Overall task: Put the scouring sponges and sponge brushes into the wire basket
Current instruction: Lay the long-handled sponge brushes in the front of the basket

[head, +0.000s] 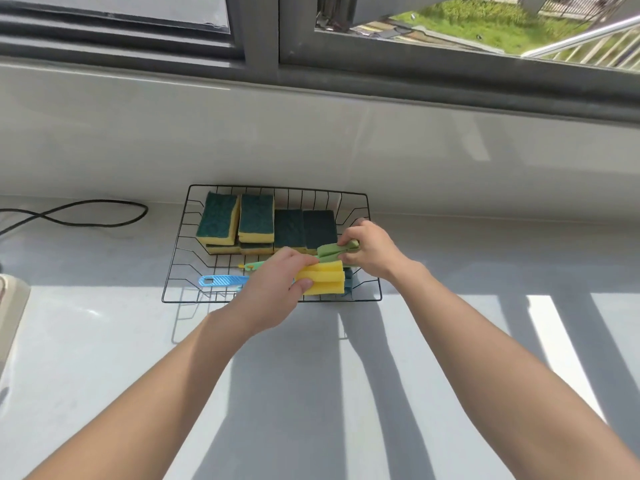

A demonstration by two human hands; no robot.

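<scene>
A black wire basket [180,237] stands on the grey counter against the wall. Several green-and-yellow scouring sponges [256,218] lie in its back half, some stacked. A blue brush handle [223,280] lies along the basket's front. My left hand [273,289] grips the yellow sponge head [327,280] of a brush over the basket's front right. My right hand [372,249] pinches the green sponge head [330,250] of another brush, whose green handle [254,265] points left. Something dark teal sits behind the yellow head, mostly hidden.
A black cable [86,216] loops on the counter at the left. A beige object [10,306] shows at the left edge. The window frame [263,36] and sill wall rise behind the basket. Sunlit stripes cross the counter [450,341] in front.
</scene>
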